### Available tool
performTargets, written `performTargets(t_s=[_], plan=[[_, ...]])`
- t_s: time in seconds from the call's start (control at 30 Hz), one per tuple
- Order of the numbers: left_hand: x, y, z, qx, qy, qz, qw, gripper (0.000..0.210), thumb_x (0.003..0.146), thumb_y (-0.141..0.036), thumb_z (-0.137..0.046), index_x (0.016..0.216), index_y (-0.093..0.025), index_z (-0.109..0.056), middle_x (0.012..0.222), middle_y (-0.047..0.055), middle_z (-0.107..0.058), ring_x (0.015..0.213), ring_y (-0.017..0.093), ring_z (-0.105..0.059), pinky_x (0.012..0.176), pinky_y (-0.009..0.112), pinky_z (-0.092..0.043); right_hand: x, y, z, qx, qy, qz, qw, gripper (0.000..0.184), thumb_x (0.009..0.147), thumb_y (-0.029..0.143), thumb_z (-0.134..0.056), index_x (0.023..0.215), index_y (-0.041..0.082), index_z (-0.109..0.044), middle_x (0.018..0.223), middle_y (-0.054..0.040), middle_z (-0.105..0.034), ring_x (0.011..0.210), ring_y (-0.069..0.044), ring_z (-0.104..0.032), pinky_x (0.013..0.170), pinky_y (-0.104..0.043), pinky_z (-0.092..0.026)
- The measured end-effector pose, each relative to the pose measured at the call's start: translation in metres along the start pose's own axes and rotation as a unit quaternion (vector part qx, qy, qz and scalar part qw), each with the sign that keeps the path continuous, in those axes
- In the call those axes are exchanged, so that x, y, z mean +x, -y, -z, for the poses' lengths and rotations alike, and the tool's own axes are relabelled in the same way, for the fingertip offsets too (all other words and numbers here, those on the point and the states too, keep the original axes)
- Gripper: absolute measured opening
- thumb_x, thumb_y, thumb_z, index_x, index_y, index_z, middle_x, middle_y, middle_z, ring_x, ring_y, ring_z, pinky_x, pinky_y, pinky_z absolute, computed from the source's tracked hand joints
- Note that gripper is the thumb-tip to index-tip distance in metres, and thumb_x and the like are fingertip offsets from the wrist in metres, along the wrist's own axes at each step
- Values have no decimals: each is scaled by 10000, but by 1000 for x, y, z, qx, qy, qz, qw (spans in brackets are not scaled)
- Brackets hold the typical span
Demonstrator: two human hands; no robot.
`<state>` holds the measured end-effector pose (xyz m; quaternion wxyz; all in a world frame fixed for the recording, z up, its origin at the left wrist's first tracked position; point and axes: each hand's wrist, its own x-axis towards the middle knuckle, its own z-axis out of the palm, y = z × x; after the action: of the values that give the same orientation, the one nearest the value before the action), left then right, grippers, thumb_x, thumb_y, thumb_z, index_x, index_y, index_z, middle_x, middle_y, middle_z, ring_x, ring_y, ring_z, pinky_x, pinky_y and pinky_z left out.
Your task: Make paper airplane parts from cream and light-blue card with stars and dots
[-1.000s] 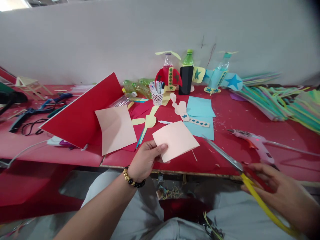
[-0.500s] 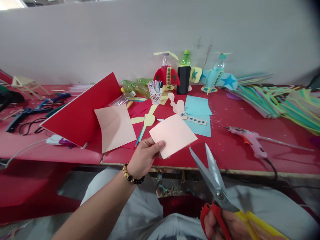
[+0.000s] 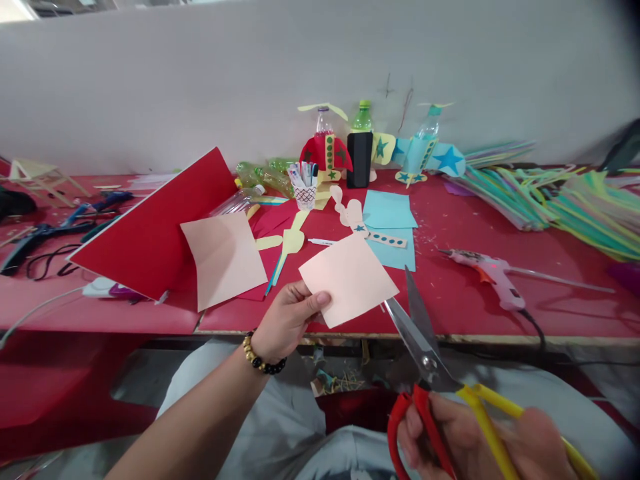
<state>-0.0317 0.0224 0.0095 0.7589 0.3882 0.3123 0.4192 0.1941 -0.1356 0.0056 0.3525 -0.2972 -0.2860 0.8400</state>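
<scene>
My left hand (image 3: 295, 312) pinches a light peach square of paper (image 3: 350, 280) by its left corner, thumb on top, above the table's front edge. Low on the right, my right hand (image 3: 450, 433) grips large scissors (image 3: 427, 363) with red and yellow handles. Their blades are spread, and one runs just under the paper's right corner; whether it touches the paper I cannot tell. A larger peach sheet (image 3: 225, 260) lies left of my left hand. Beyond the held paper are blue sheets (image 3: 393, 210) and a peach strip with dark dots (image 3: 387, 239).
A pink glue gun (image 3: 493, 273) lies at right, its cord over the table edge. A red board (image 3: 160, 233) leans at left. Bottle planes, such as the red one (image 3: 327, 150), a black box-like object (image 3: 359, 160) and a pen cup (image 3: 304, 193) stand behind. Colourful strips (image 3: 515, 200) lie far right.
The scissors have moved slightly up and left, bringing the blades closer to the paper's right corner. The held paper has dipped slightly. The view has shifted a little to the right.
</scene>
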Motion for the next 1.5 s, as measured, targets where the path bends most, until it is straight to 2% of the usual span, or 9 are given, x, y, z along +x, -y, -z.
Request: performTargets(t_s=[0.1, 0.23, 0.33, 0.47, 0.73, 0.93, 1.1, 1.23, 1.5], plan=[[0, 2, -2, 1, 12, 6, 1000, 185, 708, -280, -772, 721, -111, -698, 715, 61, -706, 620, 125, -637, 639, 231, -526, 4, 6, -7, 103, -14, -20, 994, 1024, 260, 955, -470, 988, 280, -723, 879, -62, -577, 572, -138, -360, 489, -263, -321], [0, 3, -4, -11, 14, 17, 1000, 169, 718, -269, -765, 722, -113, -699, 716, 58, -708, 630, 124, -645, 630, 220, -527, 4, 10, -8, 106, -3, -19, 994, 1016, 269, 932, -513, 1014, 271, -715, 912, -64, -574, 596, -140, -385, 528, -266, -355], [-1, 2, -5, 4, 9, 32, 999, 182, 722, -277, -761, 750, -108, -701, 730, 65, -709, 624, 124, -645, 628, 226, -533, 6, 12, -9, 72, -13, 10, 997, 993, 349, 932, -497, 990, 202, -704, 921, -95, -558, 602, -143, -400, 539, -279, -361], [-2, 3, -6, 34, 10, 53, 998, 235, 717, -308, -762, 792, -94, -699, 746, 87, -711, 635, 148, -651, 617, 254, -543, 9, 14, -12, 56, -4, 49, 997, 940, 494, 917, -444, 1023, 171, -662, 907, -86, -517, 612, -128, -392, 551, -268, -359], [-1, -2, -5, 61, 19, 63, 996, 247, 724, -333, -750, 770, -95, -700, 697, 78, -692, 588, 144, -632, 582, 257, -536, 5, 14, -11, 71, 5, 42, 997, 972, 496, 923, -429, 1058, 159, -640, 967, -96, -507, 653, -127, -402, 587, -272, -377], [-1, -4, -4, 72, 35, 72, 994, 239, 757, -332, -721, 786, -96, -696, 697, 78, -683, 599, 140, -628, 589, 255, -539, 4, 7, -8, 158, 8, 32, 987, 860, 492, 897, -446, 941, 197, -666, 836, -40, -515, 539, -70, -347, 445, -188, -314], [0, -2, -3, 78, 33, 77, 993, 242, 760, -338, -716, 761, -98, -687, 669, 72, -673, 587, 139, -626, 575, 249, -534, 6, -2, -9, 173, -36, 39, 984, 833, 449, 891, -432, 835, 188, -656, 717, -6, -468, 423, -36, -266, 338, -184, -258], [0, -3, -3, 86, 39, 69, 993, 249, 759, -341, -717, 807, -97, -705, 689, 80, -687, 610, 149, -638, 618, 266, -536, 7, -7, -7, 171, -32, 44, 984, 789, 437, 863, -465, 788, 183, -654, 697, 0, -463, 390, -24, -268, 299, -180, -244], [-2, -1, 1, 119, 75, 90, 986, 278, 769, -336, -710, 898, -90, -695, 740, 74, -678, 615, 141, -631, 615, 274, -529, 7, 4, -12, 129, -12, 27, 991, 839, 489, 885, -492, 929, 182, -620, 814, -33, -513, 528, -65, -379, 463, -209, -340]])
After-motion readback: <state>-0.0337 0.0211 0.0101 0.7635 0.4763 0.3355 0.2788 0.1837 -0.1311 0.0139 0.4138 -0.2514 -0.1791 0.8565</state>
